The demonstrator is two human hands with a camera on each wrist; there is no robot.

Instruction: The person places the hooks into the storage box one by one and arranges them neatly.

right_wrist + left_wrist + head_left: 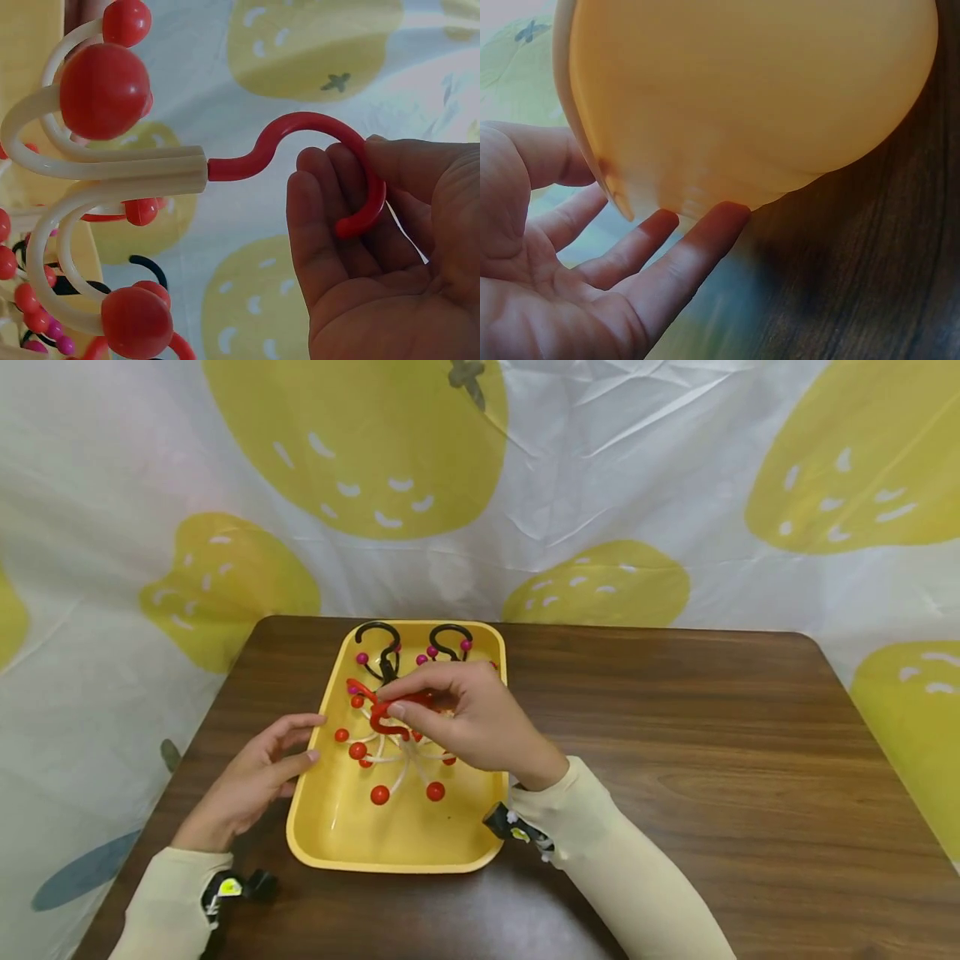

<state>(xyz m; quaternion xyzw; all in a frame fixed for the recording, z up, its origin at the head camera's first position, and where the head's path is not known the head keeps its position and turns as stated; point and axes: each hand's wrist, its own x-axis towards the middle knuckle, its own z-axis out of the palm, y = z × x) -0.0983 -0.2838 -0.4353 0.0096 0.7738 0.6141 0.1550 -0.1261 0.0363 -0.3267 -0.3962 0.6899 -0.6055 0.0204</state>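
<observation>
The right hand (pixel 468 714) pinches the red hook (pixel 277 124) of a hanger between thumb and fingers, over the yellow tray (pixel 397 847). Pale curved prongs tipped with red balls (pixel 105 90) fan out from the hanger's pale stem (pixel 142 169). At the tray's left side, the left hand (pixel 251 781) holds the rim, with fingertips (pixel 724 217) against the outer wall and one digit reaching behind the rim in the left wrist view. Beneath the right hand, more hangers lie in the tray, partly hidden by it.
At the tray's far end are two black hooks (pixel 378 628) with magenta balls (pixel 362 658) around them. The brown wooden table (pixel 660 760) extends to the right. A lemon-print curtain (pixel 570 460) hangs behind the table's back edge.
</observation>
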